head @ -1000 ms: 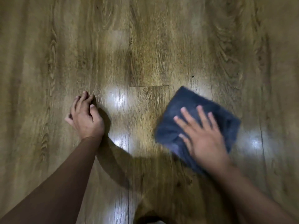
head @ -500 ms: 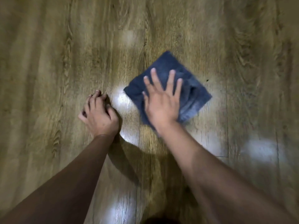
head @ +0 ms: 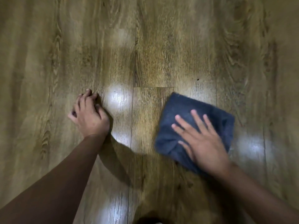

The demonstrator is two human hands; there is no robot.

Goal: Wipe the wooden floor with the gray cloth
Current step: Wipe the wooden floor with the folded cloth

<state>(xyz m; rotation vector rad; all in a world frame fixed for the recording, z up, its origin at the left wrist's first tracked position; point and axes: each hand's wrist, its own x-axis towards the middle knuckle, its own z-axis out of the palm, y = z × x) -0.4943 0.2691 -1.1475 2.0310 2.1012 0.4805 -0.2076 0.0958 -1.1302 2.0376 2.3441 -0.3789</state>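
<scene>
Right grip (head: pixel 202 143) flat, pressing gray cloth (head: pixel 182 113) | left grip (head: pixel 90 115) curled, empty

Reaching forward and down from the lower corners, both bare forearms extended. Bracing with the left hand (head: pixel 90 116), fingers curled under, knuckles and fingertips resting on the brown wood-grain plank floor (head: pixel 161 46), holding nothing. Pressing flat with the right hand (head: pixel 202 141), fingers straight and slightly spread, palm down on the folded dark blue-gray cloth (head: pixel 182 107), wrist angling in from the lower right.
</scene>
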